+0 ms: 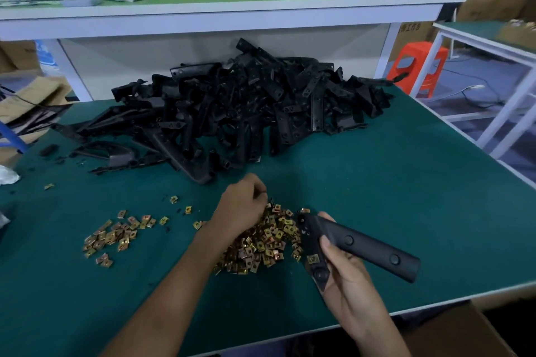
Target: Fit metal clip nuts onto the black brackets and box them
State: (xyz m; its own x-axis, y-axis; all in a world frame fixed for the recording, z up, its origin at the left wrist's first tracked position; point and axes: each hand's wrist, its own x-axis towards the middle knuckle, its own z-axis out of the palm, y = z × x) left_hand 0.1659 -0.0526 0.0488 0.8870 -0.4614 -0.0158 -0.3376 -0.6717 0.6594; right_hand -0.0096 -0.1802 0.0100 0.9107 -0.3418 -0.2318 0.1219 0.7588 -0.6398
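My right hand (pixel 345 275) grips a black bracket (pixel 362 246) just above the green table (pixel 406 182), its long arm pointing right. One gold clip nut (pixel 312 258) sits on the bracket's near end by my thumb. My left hand (pixel 240 211) reaches with curled fingers into the top of a heap of gold clip nuts (pixel 261 243); whether it holds one is hidden. A big pile of black brackets (pixel 237 107) lies at the back of the table.
A smaller scatter of clip nuts (pixel 116 235) lies to the left. A cardboard box (pixel 458 330) stands below the table's front right edge. A shelf (pixel 220 11) above carries a carton, a bottle and rags. An orange stool (pixel 417 66) stands at right.
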